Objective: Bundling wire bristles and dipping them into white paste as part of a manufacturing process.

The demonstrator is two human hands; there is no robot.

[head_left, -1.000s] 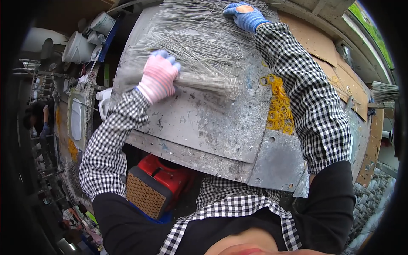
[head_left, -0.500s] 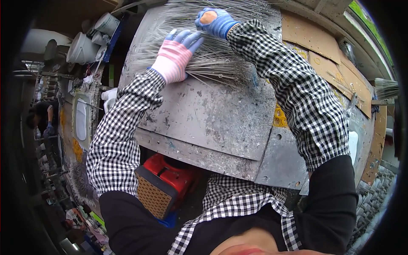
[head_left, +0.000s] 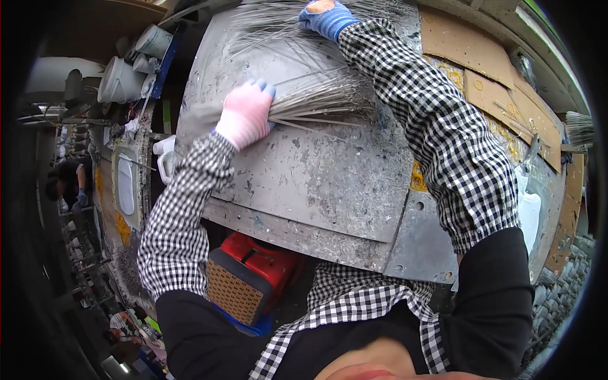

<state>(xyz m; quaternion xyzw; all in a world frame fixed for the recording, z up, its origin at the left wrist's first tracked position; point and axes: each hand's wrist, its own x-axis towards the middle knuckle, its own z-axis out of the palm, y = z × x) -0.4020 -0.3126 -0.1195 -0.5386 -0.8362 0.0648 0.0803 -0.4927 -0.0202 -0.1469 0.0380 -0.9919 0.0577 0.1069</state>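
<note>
A loose bundle of thin grey wires [head_left: 316, 100] lies across the metal-topped table [head_left: 285, 183]. My left hand [head_left: 248, 113], in a pink glove with blue fingertips, is closed around the bundle near its left end, which is blurred by motion. Beyond it, at the far side, spreads another pile of the same wires [head_left: 269, 22]. My right hand [head_left: 329, 20], in a blue glove with a hole at the back, is closed against that pile. What its fingers hold, if anything, is hidden.
Brown cardboard sheets [head_left: 465, 47] and yellow rings [head_left: 418, 177] lie to the right. White buckets [head_left: 119, 81] stand at the far left. Below the table edge sits a red stool [head_left: 269, 263]. A person [head_left: 69, 180] is off to the left.
My left hand has drawn one bundle of wires nearer and left, apart from the far pile, baring metal between them. My right hand has shifted slightly farther away.
</note>
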